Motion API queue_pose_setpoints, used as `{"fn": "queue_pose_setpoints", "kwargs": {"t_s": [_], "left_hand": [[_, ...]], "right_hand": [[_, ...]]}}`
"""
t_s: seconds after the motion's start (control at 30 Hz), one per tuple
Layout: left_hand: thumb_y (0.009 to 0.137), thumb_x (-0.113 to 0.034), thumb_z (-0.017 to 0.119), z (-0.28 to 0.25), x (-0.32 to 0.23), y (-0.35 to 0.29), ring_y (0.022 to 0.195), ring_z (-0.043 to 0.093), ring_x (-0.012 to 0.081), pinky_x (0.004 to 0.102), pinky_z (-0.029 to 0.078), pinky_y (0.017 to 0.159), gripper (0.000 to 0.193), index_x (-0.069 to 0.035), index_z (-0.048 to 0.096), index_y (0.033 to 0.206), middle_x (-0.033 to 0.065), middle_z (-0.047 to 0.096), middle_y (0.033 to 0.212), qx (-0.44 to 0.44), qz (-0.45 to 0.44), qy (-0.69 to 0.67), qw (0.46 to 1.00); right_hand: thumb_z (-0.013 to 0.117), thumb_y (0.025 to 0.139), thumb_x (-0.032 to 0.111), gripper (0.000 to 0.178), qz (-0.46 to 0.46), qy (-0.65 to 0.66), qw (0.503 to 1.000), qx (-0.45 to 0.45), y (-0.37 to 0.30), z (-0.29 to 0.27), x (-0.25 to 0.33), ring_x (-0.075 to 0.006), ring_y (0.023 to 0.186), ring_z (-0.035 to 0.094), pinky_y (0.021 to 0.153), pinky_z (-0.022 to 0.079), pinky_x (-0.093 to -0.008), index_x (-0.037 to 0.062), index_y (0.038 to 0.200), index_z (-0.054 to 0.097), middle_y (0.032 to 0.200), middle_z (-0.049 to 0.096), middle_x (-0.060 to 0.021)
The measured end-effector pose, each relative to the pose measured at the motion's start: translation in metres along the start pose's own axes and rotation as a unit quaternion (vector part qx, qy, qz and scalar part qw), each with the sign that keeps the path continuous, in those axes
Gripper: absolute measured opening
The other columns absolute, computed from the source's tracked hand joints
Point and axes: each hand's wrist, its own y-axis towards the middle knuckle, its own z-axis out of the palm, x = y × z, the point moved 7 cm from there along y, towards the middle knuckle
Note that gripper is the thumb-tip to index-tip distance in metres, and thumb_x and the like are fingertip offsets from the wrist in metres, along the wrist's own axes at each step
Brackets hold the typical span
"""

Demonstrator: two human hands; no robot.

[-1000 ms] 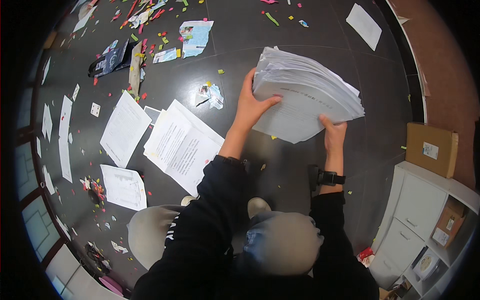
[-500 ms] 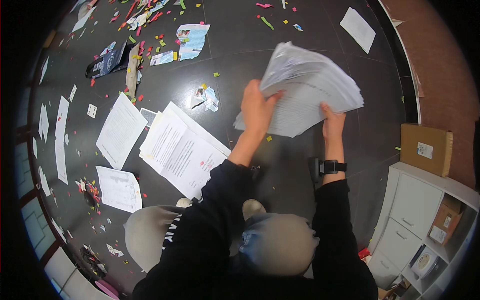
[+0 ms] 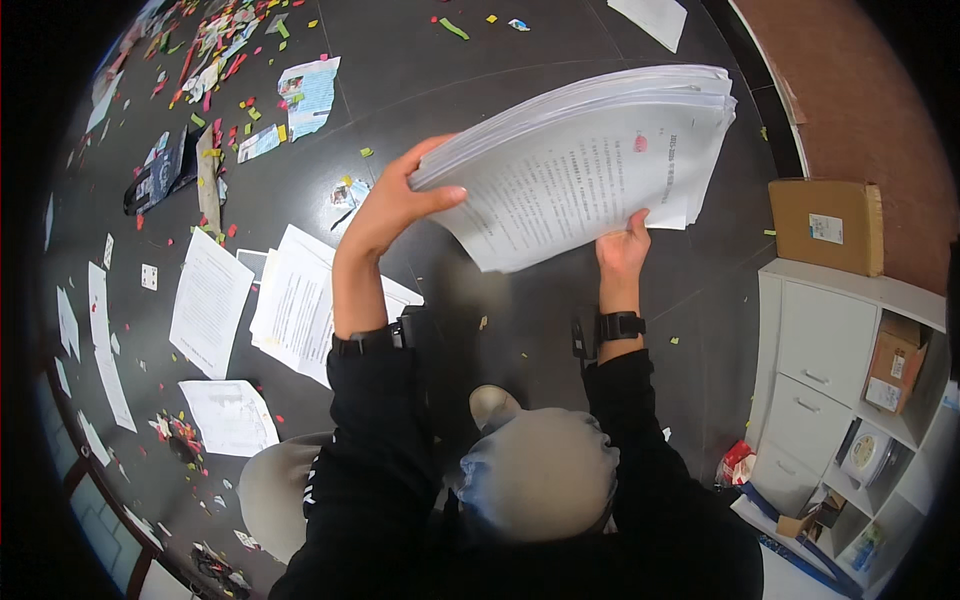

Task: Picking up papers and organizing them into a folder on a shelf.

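Note:
A thick stack of printed paper sheets [image 3: 590, 165] is held up in front of me, its top sheet carrying lines of text and a red stamp. My left hand [image 3: 405, 195] clasps its left end, thumb on the front and fingers behind. At the lower right edge, my right hand [image 3: 625, 245] pinches the stack with the thumb in front; its other fingers are mostly hidden behind the paper. Both wrists wear black straps. On the floor by my left forearm lies a small pile of printed sheets [image 3: 295, 300], partly covered by that arm.
Scraps of coloured paper [image 3: 225, 50] litter the dark floor at the far left. Single sheets [image 3: 210, 305] and a creased sheet [image 3: 230, 415] lie left of me, near a dark bag [image 3: 165, 175]. A white cabinet [image 3: 820, 340] with a cardboard box [image 3: 825, 228] on top stands at right.
The stack, fanned and bent before, is now straighter and turned, with its stamped sheet facing me. My left hand has moved left to the stack's end. The whole view has shifted somewhat.

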Motion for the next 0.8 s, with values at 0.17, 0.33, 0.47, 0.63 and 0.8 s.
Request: {"fn": "queue_pose_setpoints", "kwargs": {"t_s": [0.17,0.33,0.47,0.63,0.8], "left_hand": [[0.068,-0.027,0.069,-0.020,0.078,0.000,0.104,0.046,0.0207,0.0328,0.037,0.087,0.070,-0.001,0.033,0.122,0.0099,0.047,0.113,-0.102,0.040,-0.341,0.934],[0.073,-0.022,0.064,0.009,0.121,-0.002,0.099,0.051,0.0266,0.0349,0.043,0.084,0.063,0.003,0.030,0.121,0.0174,0.047,0.111,-0.165,-0.106,-0.378,0.905],[0.074,-0.019,0.063,0.022,0.169,-0.008,0.098,0.051,0.0277,0.0353,0.044,0.083,0.057,0.003,0.035,0.119,0.0171,0.049,0.109,-0.116,-0.133,-0.602,0.779],[0.072,-0.006,0.060,0.016,0.169,-0.002,0.088,0.056,0.0264,0.0362,0.048,0.076,0.045,0.003,0.042,0.112,0.0169,0.053,0.102,-0.156,-0.212,-0.444,0.856],[0.068,0.003,0.060,0.019,0.103,0.009,0.081,0.058,0.0207,0.0311,0.047,0.072,0.041,0.003,0.047,0.107,0.0131,0.058,0.094,-0.157,-0.086,-0.140,0.974]], "right_hand": [[0.038,0.087,0.033,0.054,0.017,-0.019,0.998,-0.059,-0.032,-0.011,-0.036,-0.0256,0.120,0.028,0.101,0.020,-0.0409,0.0008,0.128,0.023,0.132,0.027,-0.0112],[0.033,0.089,0.038,0.057,0.046,-0.072,0.991,-0.102,-0.055,-0.027,-0.065,-0.0244,0.118,0.030,0.101,0.022,-0.0373,-0.0041,0.126,0.022,0.131,0.028,-0.0127],[0.038,0.088,0.034,0.054,0.140,0.004,0.978,-0.151,-0.071,-0.063,-0.097,-0.0232,0.115,0.033,0.099,0.026,-0.0348,-0.0052,0.123,0.027,0.128,0.032,-0.0125],[0.047,0.086,0.026,0.045,0.172,0.085,0.959,-0.209,-0.090,-0.093,-0.114,-0.0233,0.114,0.037,0.097,0.028,-0.0351,-0.0016,0.120,0.036,0.123,0.040,-0.0105],[0.049,0.085,0.023,0.040,0.155,0.077,0.964,-0.200,-0.090,-0.111,-0.107,-0.0231,0.114,0.036,0.099,0.027,-0.0372,0.0023,0.118,0.039,0.120,0.043,-0.0096]]}}
